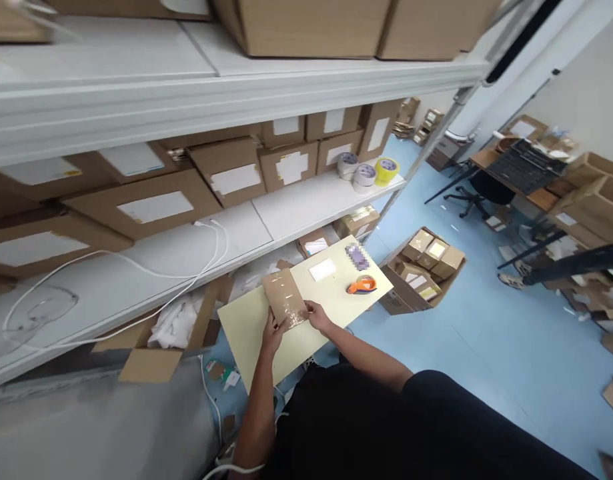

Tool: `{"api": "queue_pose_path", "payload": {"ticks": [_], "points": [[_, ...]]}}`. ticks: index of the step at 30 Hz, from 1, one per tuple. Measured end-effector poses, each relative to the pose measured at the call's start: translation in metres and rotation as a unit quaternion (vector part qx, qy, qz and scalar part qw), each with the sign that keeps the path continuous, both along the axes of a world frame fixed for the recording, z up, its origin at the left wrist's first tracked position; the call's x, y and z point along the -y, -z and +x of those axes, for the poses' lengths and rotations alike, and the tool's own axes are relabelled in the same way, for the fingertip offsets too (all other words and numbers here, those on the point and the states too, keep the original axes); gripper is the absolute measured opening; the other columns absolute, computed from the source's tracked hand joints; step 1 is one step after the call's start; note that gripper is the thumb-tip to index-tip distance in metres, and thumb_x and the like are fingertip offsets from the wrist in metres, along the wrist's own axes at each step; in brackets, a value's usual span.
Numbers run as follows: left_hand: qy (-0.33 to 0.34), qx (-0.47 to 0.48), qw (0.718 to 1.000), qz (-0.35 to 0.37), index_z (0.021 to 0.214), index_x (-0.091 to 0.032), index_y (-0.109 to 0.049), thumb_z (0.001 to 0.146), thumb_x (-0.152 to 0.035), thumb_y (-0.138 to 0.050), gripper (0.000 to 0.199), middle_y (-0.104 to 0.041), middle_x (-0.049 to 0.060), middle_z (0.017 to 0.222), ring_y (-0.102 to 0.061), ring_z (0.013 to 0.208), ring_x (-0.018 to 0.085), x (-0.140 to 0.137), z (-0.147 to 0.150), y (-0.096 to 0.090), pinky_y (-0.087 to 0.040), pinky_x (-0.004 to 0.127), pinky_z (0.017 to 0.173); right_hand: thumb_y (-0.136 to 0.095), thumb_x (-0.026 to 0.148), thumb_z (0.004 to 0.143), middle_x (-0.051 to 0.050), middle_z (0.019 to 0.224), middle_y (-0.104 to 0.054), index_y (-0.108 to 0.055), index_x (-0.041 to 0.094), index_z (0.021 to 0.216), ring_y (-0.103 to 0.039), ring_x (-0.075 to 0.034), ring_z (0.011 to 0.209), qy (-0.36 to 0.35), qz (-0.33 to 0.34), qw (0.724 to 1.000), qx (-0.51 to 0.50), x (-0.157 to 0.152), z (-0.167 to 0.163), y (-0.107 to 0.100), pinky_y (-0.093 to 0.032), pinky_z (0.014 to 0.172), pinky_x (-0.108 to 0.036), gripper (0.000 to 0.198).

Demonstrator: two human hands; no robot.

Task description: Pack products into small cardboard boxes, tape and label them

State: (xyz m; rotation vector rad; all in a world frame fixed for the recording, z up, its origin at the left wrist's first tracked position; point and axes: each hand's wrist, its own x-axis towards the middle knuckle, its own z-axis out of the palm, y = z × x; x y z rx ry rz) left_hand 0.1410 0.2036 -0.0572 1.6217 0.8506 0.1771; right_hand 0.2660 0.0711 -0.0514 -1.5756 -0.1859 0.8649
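Note:
A small cardboard box [285,291] with shiny clear tape across it is over the pale yellow tabletop [246,327]. My left hand [273,333] grips its near left corner, with the fingers partly hidden under the box. At the near right edge, my right hand [316,315] has its fingers closed on the same box. Beyond the box lie a white label or slip of paper [322,269] and an orange tape dispenser [361,285]. A blurred-out purple item [357,256] rests near the far right corner.
Shelving [306,200] with labelled cartons and tape rolls [365,176] runs along the left and front. An open carton of small boxes [426,267] stands on the blue floor to the right. White cables [206,267] hang over the shelf edge. Another person's leg [571,267] shows at far right.

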Motion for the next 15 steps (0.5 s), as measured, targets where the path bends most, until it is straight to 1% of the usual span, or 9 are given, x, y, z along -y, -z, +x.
{"api": "queue_pose_path", "payload": {"ticks": [2,4,7,9,11,13,15], "points": [[0.035,0.014,0.999,-0.013,0.169,-0.030,-0.023,0.091,-0.048,-0.069,0.093,-0.056,0.007,0.158,-0.065,0.133,0.028,0.000,0.028,-0.012,-0.059,0.037,0.105,-0.081,0.043,0.074,-0.004,0.101,-0.079,-0.075,0.022,0.106,-0.071,-0.026,0.096,0.055,0.029,0.998,0.004,0.016,0.018,-0.013,-0.057,0.088,-0.039,0.039],[0.066,0.035,0.997,-0.023,0.169,-0.028,-0.025,0.090,-0.044,-0.072,0.093,-0.053,0.007,0.160,-0.062,0.136,0.029,0.008,0.065,-0.025,-0.058,0.037,0.108,-0.082,0.045,0.073,-0.006,0.108,-0.078,-0.072,0.023,0.110,-0.070,-0.026,0.102,0.120,0.060,0.991,0.015,0.037,0.038,-0.024,-0.056,0.092,-0.039,0.044],[0.110,0.074,0.990,-0.049,0.168,-0.026,-0.028,0.088,-0.043,-0.075,0.094,-0.052,0.010,0.160,-0.057,0.142,0.031,0.039,0.130,-0.043,-0.055,0.040,0.111,-0.083,0.049,0.073,-0.007,0.114,-0.077,-0.068,0.023,0.114,-0.070,-0.026,0.106,0.215,0.093,0.972,0.026,0.078,0.072,-0.036,-0.055,0.096,-0.039,0.051],[0.150,0.092,0.983,-0.060,0.167,-0.025,-0.032,0.088,-0.046,-0.076,0.093,-0.050,0.009,0.162,-0.054,0.145,0.031,0.071,0.174,-0.051,-0.052,0.041,0.114,-0.083,0.050,0.073,-0.008,0.115,-0.077,-0.066,0.023,0.115,-0.070,-0.026,0.107,0.267,0.109,0.957,0.028,0.111,0.097,-0.042,-0.055,0.097,-0.039,0.053],[0.192,0.107,0.973,-0.066,0.166,-0.025,-0.035,0.087,-0.048,-0.076,0.092,-0.047,0.009,0.165,-0.051,0.147,0.031,0.108,0.216,-0.057,-0.048,0.041,0.118,-0.081,0.051,0.075,-0.009,0.115,-0.076,-0.065,0.023,0.116,-0.070,-0.026,0.108,0.313,0.112,0.942,0.033,0.149,0.121,-0.046,-0.055,0.097,-0.039,0.053],[0.233,0.109,0.963,-0.074,0.165,-0.024,-0.037,0.088,-0.050,-0.075,0.090,-0.046,0.009,0.165,-0.051,0.147,0.031,0.151,0.255,-0.060,-0.046,0.042,0.121,-0.078,0.052,0.077,-0.009,0.114,-0.077,-0.064,0.023,0.118,-0.070,-0.027,0.107,0.356,0.102,0.928,0.034,0.190,0.145,-0.046,-0.056,0.095,-0.040,0.052],[0.268,0.101,0.955,-0.079,0.165,-0.023,-0.038,0.089,-0.049,-0.073,0.088,-0.048,0.009,0.164,-0.052,0.146,0.031,0.196,0.290,-0.061,-0.045,0.043,0.121,-0.076,0.052,0.078,-0.009,0.111,-0.077,-0.064,0.023,0.119,-0.071,-0.028,0.105,0.401,0.082,0.912,0.028,0.231,0.166,-0.044,-0.057,0.092,-0.040,0.051]]}}
